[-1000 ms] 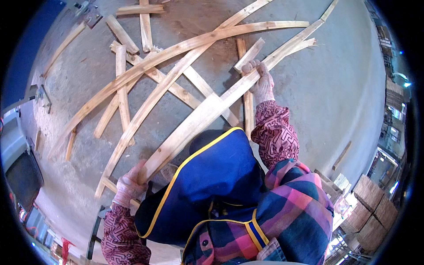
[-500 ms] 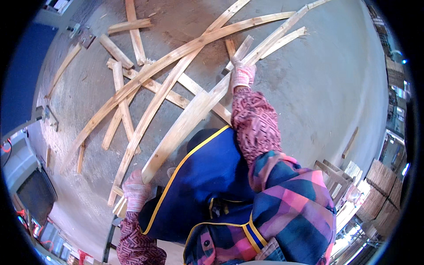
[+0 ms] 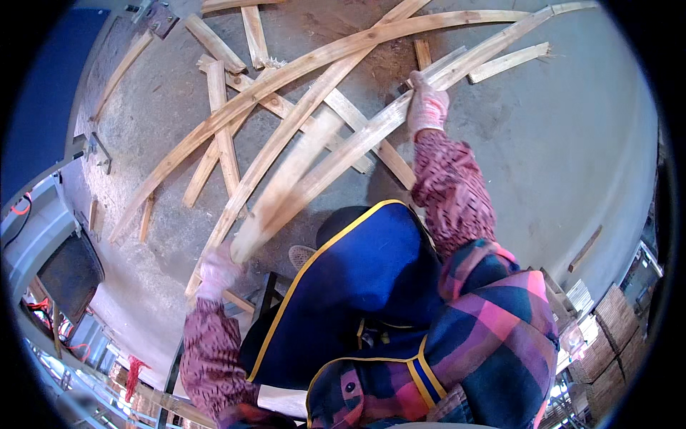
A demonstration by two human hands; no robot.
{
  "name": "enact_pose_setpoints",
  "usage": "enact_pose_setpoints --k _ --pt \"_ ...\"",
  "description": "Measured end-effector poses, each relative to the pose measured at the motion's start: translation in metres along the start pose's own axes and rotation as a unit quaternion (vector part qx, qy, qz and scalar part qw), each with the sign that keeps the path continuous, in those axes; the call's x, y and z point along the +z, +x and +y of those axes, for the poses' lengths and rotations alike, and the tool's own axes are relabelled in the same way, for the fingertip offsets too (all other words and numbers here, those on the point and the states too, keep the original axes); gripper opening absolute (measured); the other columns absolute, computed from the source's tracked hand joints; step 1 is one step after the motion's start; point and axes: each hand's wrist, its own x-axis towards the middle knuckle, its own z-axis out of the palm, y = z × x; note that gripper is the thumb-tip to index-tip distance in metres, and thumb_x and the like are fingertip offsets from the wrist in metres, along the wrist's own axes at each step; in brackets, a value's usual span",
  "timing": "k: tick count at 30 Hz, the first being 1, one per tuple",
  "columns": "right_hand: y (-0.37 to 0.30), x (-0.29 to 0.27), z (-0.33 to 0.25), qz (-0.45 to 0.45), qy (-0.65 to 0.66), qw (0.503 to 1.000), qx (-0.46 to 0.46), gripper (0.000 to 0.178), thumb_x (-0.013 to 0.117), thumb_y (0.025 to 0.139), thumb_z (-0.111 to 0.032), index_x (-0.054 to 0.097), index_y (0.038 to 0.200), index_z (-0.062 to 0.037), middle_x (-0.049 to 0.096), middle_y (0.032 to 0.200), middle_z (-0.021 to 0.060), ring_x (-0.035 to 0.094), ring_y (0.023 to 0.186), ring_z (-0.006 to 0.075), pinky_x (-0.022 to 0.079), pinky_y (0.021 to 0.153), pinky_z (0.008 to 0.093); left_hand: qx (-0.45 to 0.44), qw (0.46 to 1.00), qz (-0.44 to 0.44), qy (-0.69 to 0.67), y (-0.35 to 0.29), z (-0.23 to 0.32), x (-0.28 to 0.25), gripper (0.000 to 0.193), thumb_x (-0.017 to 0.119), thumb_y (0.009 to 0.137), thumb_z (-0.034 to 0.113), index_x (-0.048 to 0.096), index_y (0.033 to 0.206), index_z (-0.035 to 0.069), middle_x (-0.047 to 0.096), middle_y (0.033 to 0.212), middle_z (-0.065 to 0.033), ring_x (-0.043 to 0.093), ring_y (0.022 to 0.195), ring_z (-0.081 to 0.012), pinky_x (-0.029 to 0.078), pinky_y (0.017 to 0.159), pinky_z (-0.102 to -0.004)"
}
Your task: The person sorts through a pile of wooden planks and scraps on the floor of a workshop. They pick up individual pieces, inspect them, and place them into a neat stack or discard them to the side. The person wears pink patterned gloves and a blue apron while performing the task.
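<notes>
Both my hands wear pale pink-and-white knit gloves. My left hand (image 3: 220, 273), smeared by motion, is closed at the near end of a short wooden board (image 3: 304, 154), which is also blurred. My right hand (image 3: 429, 107), farther out and to the right, grips a long, narrow wooden strip (image 3: 357, 146) from its right side. That strip runs diagonally from beside the short board's near end up to the far right. A further piece of wood shows just past my right fingers; whether they touch it is unclear.
Several loose strips lie crossed on the concrete floor, among them a long plank (image 3: 307, 61). A metal-framed machine (image 3: 50, 222) stands at the left. Stacked boards (image 3: 607, 343) are at the lower right. A blue apron (image 3: 357, 286) covers my lap.
The short board has swung left, away from the long strip it lay along. My right hand and the strip sit farther right and slightly higher in view; the whole view has also shifted.
</notes>
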Motion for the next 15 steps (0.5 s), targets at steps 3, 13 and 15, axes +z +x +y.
enact_pose_setpoints --k 3,13,15 --pt "-0.007 -0.007 -0.032 0.009 -0.067 0.998 -0.006 0.054 0.077 0.075 -0.033 0.063 0.107 0.0086 0.069 0.094 0.0229 0.068 0.083 0.0326 0.052 0.076 0.0412 -0.014 0.998 -0.04 -0.053 0.027 -0.013 0.021 0.054 0.077 0.071 0.037 0.058 0.113 0.008 0.069 0.096 -0.0203 0.067 0.092 -0.0369 0.055 0.078 -0.0456" --pt "0.072 -0.034 -0.005 0.035 0.097 0.994 -0.018 0.043 0.075 0.077 -0.027 0.066 0.1 0.0079 0.071 0.085 0.0169 0.068 0.075 0.0264 0.054 0.069 0.0371 -0.047 0.983 0.15 0.097 -0.054 -0.094 0.001 0.052 0.081 0.065 0.028 0.061 0.107 0.005 0.068 0.092 -0.0187 0.068 0.086 -0.0366 0.056 0.076 -0.0433" --pt "0.011 -0.053 -0.056 0.028 0.048 0.997 -0.052 0.036 0.076 0.078 -0.023 0.065 0.099 0.0044 0.068 0.086 0.0168 0.068 0.074 0.0259 0.053 0.067 0.0398 -0.11 0.986 0.121 0.03 -0.059 -0.096 -0.008 0.05 0.081 0.065 0.029 0.063 0.105 0.004 0.069 0.089 -0.0186 0.068 0.083 -0.0366 0.057 0.073 -0.0425"
